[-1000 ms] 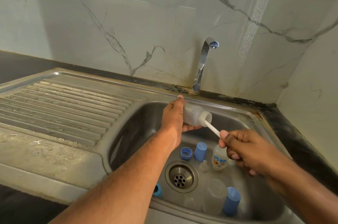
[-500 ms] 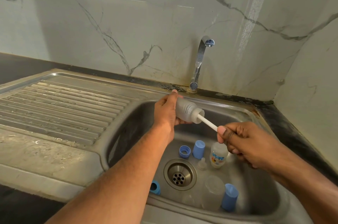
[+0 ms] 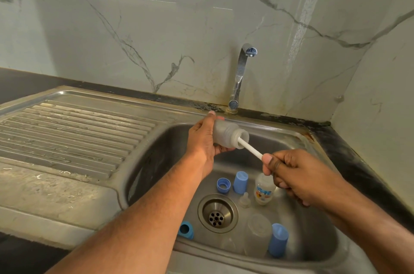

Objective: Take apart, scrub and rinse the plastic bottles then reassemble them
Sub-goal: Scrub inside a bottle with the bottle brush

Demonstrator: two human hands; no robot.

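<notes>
Steel sink [image 3: 280, 132] | left hand [image 3: 202, 139] grips translucent bottle [image 3: 228, 135] | right hand [image 3: 295, 175] clasps white handle [image 3: 251, 148], probably brush.

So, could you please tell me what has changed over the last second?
The right hand has drawn the white brush handle a little further out of the bottle. The left hand still grips the bottle, and the parts in the sink lie unmoved.

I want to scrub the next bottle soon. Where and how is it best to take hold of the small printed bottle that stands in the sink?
Grip the printed bottle around its upper body, just under the open neck, coming from above. It stands upright on the sink floor. A blue cap stands close on its left and the right hand hovers just above on its right, so a side approach looks cramped.
</notes>
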